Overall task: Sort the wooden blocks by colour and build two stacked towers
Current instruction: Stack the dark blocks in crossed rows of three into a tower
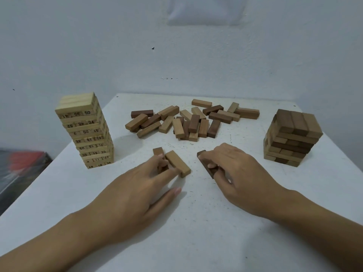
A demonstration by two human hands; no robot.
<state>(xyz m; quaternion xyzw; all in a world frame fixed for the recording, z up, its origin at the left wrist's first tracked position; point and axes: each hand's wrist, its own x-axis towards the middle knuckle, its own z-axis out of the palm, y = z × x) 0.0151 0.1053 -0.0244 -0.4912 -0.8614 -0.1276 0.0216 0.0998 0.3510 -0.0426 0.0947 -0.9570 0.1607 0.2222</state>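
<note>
A tall tower of pale numbered blocks [87, 132] stands at the table's left. A shorter tower of brown blocks [292, 138] stands at the right. Several loose brown blocks [193, 119] lie in a pile at the back middle. My left hand [137, 191] touches two brown blocks [177, 163] lying side by side on the table, its fingertips curled onto them. My right hand [235, 171] grips a dark brown block [206, 164] that lies on the table, fingers curled over it.
The white table [196, 222] fills the lower view, with its left edge running diagonally past the pale tower. A dark object [17, 169] with a red patch lies on the floor at the left. A plain wall stands behind the table.
</note>
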